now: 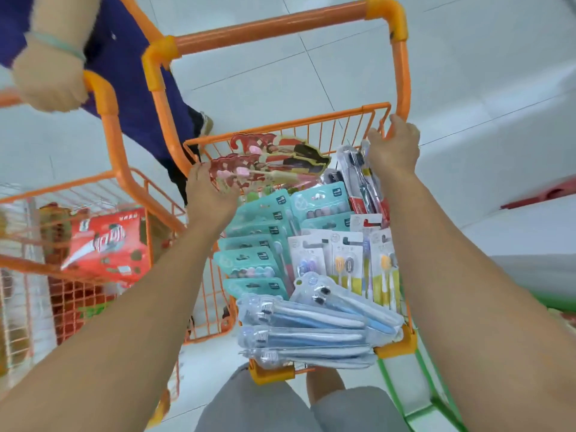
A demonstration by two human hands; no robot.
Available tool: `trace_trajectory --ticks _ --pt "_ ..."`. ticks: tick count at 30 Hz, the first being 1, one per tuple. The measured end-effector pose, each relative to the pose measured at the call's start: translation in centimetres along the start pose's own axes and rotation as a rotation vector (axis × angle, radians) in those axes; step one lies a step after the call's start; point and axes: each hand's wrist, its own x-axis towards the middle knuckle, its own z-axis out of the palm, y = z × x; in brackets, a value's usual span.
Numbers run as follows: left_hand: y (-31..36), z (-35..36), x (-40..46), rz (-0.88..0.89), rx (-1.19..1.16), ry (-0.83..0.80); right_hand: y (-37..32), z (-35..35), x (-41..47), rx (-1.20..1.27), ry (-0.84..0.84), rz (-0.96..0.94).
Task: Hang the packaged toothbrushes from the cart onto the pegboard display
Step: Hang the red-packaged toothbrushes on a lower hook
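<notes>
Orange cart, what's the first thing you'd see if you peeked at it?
The orange cart stands in the middle, crammed with toothbrush packs: teal packs at centre, clear pouches nearest. The left hand holds a red pack at the far end, and the right hand grips the far rim. Left of it, another cart carries a red box.

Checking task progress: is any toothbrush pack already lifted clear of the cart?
No: the left hand only grips a red pack lying in the cart basket.
</notes>
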Motion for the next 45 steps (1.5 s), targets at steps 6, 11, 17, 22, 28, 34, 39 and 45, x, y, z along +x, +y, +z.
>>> trace_trajectory --ticks 6,11,17,22,28,34,39,45 --pt "3.2 0.2 1.0 0.041 0.017 -0.087 -0.4 -1.7 0.1 -0.100 0.052 -0.036" --pt "5.0 1.0 0.7 0.170 0.152 -0.043 -3.6 3.1 -3.2 -0.263 -0.160 -0.488" --pt "5.6 2.3 1.1 0.071 -0.043 -0.147 -2.9 8.2 -1.8 -0.543 -0.422 -0.404" --pt "5.5 2.7 0.8 -0.167 -0.343 -0.084 -1.4 8.5 -1.5 -0.442 -0.399 -0.377" --pt "6.5 2.9 0.8 -0.022 -0.717 -0.124 -3.6 3.1 -3.3 0.392 -0.714 -0.260" --pt "7.6 2.9 0.7 0.020 -0.781 -0.148 -3.1 5.1 -2.1 -0.094 -0.762 -0.302" --pt "7.6 2.4 1.2 -0.068 -0.869 -0.080 -1.1 4.7 -0.2 -0.269 -0.223 -0.330" --pt "6.8 1.9 1.1 -0.067 -0.756 -0.118 0.3 6.0 0.4 -0.468 -0.311 -0.371"
